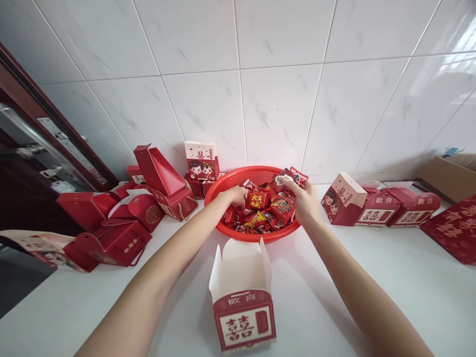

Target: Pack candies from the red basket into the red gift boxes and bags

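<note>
A red plastic basket (219, 225) holds a heap of wrapped candies (256, 218), mostly red with some yellow. Over the basket's right side, my right hand (305, 201) grips a dark red candy packet (293, 173) with white characters, thumb on top. My left hand (238, 196) reaches into the left of the heap. Its fingers are curled beside a red packet (258, 199) with yellow characters; what they hold is hidden. Between my forearms stands a red and white gift box (245, 320), its top flaps up and its white inside showing.
Several red gift boxes (115, 243) crowd the counter's left side, one with a tall raised lid. A pink and red box (203, 161) stands behind the basket. More boxes (377, 206) line the right, near a cardboard carton (446, 173). Tiled wall (278, 114) closes the back.
</note>
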The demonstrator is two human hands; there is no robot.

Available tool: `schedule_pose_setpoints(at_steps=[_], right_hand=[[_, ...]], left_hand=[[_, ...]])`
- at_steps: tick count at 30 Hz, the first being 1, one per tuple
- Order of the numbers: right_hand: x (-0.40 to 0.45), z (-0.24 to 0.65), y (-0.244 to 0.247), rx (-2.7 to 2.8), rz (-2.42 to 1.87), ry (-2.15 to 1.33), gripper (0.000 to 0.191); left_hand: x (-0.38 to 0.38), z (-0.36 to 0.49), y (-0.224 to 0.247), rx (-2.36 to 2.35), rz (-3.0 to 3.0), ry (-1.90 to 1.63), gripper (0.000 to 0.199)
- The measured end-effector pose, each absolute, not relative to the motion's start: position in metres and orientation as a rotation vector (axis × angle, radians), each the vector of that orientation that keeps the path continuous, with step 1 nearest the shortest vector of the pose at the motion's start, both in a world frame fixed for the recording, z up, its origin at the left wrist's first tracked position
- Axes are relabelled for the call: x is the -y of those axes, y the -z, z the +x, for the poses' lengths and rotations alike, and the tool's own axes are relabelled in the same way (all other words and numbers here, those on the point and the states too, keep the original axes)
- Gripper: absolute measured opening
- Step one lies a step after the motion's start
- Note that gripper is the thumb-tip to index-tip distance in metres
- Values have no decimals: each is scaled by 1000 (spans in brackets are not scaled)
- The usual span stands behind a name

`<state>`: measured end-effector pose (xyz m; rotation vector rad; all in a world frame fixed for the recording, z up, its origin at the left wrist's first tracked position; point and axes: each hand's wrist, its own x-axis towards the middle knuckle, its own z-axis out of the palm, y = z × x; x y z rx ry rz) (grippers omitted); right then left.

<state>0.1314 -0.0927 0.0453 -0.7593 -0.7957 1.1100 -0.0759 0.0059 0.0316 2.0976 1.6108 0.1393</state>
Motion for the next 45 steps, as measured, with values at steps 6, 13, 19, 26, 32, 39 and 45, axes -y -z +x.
schedule_pose_setpoints(at_steps=[6,13,19,26,32,39,45], right_hand=[[93,132,-45,799,-765,-1121,34],[92,132,-46,797,-787,-1119,36],[93,132,-47,805,-787,-1112,33],[92,131,-46,802,-775,-1102,34],[93,131,-46,821,-777,-1120,33],[93,132,-43,878,-760,-1139,37],[93,132,-45,876,-734,-1152,38]], left_hand=[[-2,-71,-35,-1566,2107,108,11],[-3,-75,-41,-1424,2042,107,16],[-3,-79,-47,-1225,1987,-64,20],[2,-77,-53,-1020,1767,-624,47],[8,-70,-60,-994,1581,-943,50],[27,-44,-73,-724,1511,-1167,43],[36,-32,-67,-697,1647,-1144,54]])
